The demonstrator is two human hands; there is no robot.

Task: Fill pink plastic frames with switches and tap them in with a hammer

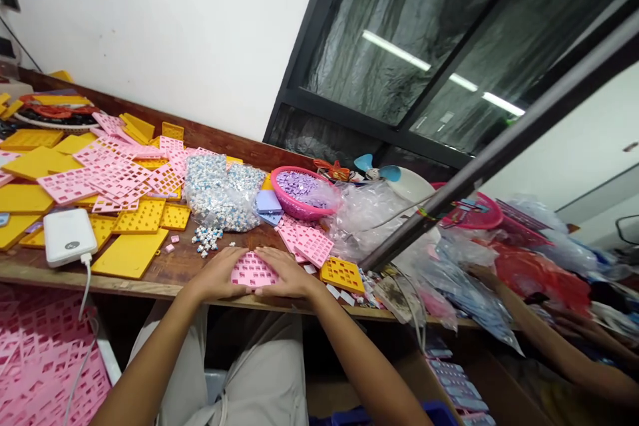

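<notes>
A pink perforated plate (253, 271) lies at the front edge of the table. My left hand (218, 273) curves round its left side, fingers at the far edge and thumb at the near edge. In the same way my right hand (287, 271) grips the right side. What lies under the plate is hidden. Just beyond my left hand is a small heap of white and blue pieces (206, 239). Two pink perforated plates (314, 244) and a yellow grid plate (342, 274) rest to the right of my right hand.
Yellow plates (130, 254) and pink sheets pile up at left, with a white power bank (70, 236) on them. Behind are a bag of pieces (214, 193) and a pink basket (282, 203). A metal pole (449, 196) slants at right, near another person's arm (539, 339).
</notes>
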